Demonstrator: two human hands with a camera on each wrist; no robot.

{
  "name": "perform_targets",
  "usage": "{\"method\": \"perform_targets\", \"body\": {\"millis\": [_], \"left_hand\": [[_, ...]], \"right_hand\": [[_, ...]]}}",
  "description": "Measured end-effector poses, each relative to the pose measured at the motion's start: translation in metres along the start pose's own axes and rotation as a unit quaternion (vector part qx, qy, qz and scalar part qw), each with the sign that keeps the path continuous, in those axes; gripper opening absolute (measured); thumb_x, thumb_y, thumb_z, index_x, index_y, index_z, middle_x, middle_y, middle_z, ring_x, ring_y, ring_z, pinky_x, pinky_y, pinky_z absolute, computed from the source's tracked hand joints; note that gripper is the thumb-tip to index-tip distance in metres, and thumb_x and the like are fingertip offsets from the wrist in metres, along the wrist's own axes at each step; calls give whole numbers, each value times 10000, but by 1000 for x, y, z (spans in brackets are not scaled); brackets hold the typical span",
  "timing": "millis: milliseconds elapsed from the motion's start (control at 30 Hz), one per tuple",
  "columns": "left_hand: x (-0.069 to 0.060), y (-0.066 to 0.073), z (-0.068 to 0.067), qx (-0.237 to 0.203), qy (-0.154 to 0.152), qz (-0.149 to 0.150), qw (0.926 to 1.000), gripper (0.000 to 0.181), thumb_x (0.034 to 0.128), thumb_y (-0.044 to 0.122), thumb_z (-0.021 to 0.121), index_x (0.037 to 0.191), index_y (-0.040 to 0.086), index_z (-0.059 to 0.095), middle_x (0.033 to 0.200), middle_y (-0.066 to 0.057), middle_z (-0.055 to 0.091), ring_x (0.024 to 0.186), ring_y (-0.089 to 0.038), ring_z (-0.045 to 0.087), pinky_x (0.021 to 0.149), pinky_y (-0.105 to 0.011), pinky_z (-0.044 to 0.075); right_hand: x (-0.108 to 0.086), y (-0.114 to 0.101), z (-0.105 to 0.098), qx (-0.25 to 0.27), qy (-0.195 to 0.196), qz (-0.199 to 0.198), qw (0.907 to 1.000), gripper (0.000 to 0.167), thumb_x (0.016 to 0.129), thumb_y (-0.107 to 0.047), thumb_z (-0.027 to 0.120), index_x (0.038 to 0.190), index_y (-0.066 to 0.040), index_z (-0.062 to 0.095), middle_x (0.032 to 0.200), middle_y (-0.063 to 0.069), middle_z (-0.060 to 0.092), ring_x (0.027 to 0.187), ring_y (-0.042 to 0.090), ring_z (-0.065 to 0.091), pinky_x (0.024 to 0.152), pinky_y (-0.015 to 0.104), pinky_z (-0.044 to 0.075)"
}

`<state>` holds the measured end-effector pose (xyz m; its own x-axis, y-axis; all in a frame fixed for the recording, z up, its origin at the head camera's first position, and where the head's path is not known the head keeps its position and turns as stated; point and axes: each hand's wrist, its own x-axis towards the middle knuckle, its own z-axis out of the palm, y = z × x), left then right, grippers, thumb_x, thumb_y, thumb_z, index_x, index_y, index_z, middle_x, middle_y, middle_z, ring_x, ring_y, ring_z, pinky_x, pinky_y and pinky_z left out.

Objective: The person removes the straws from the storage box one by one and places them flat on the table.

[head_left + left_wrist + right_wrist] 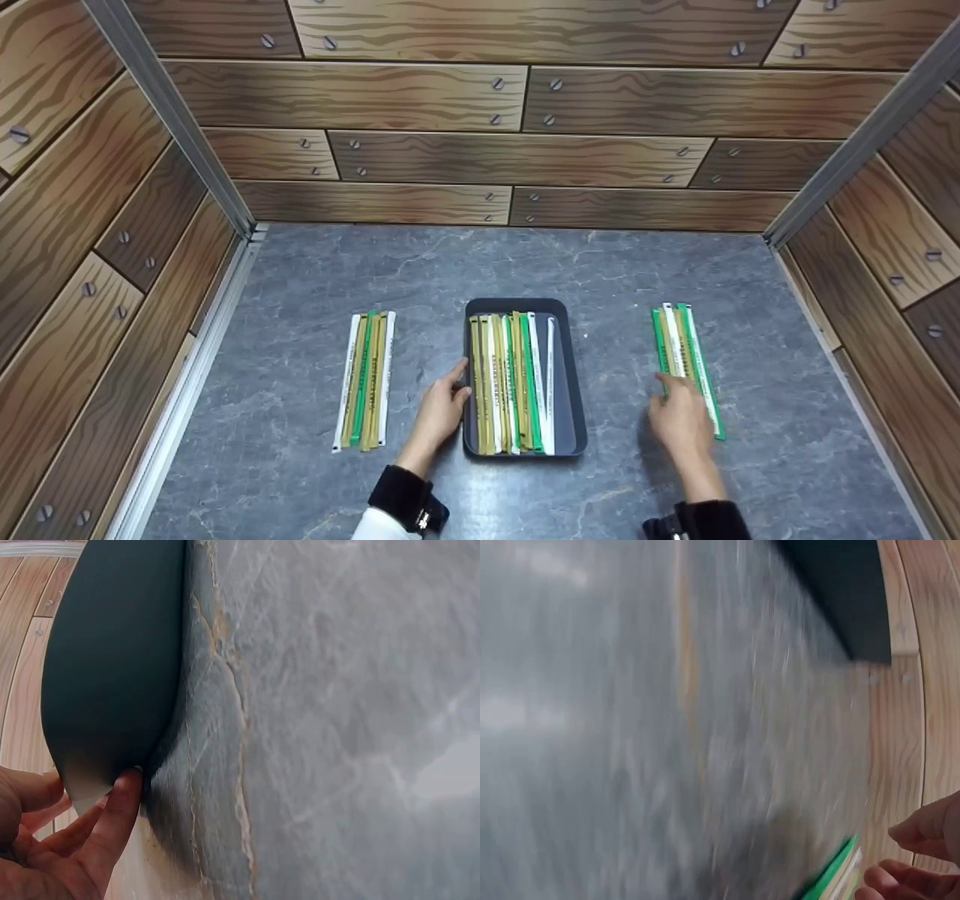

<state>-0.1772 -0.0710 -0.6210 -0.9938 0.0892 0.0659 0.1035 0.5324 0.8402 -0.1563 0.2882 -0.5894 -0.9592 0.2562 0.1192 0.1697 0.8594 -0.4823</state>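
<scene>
Long thin packets in white, gold and green [496, 390] lie side by side in a dark tray [577, 420], one white packet [550, 386] slightly apart at their right. My left hand [439, 412] touches the tray's left wall from outside; in the left wrist view, the fingers [112, 821] rest against the dark wall [116, 660]. Over the lower part of the right-hand group of packets [675, 337] is my right hand [684, 420], thumb and index finger apart, with nothing seen between them. The right wrist view shows the hand [922, 862] beside the packet ends [840, 874].
Another group of white, gold and green packets [366, 382] lies left of the tray on the grey marbled surface [300, 300]. Wood-patterned walls [420, 157] with metal corner rails [184, 127] enclose the back and sides.
</scene>
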Motion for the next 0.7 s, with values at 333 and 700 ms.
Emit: {"method": "perform_targets", "body": {"millis": [333,700], "left_hand": [[1,0,0,10,67,21,10000,506,905,9,650,1397,24,532,964,-169,715,871,-294,676,861,-484,525],[0,0,1,-22,9,-86,10000,509,915,14,640,1409,27,519,971,-158,715,881,-286,674,867,-478,524]], "right_hand": [[-24,-68,18,146,65,-1270,9918,303,814,-12,699,1116,-6,710,1015,180,703,737,286,684,484,343,519],[-45,-111,44,67,-1074,-1486,9830,381,832,-28,707,1190,77,633,923,239,685,688,313,661,530,362,552]]}}
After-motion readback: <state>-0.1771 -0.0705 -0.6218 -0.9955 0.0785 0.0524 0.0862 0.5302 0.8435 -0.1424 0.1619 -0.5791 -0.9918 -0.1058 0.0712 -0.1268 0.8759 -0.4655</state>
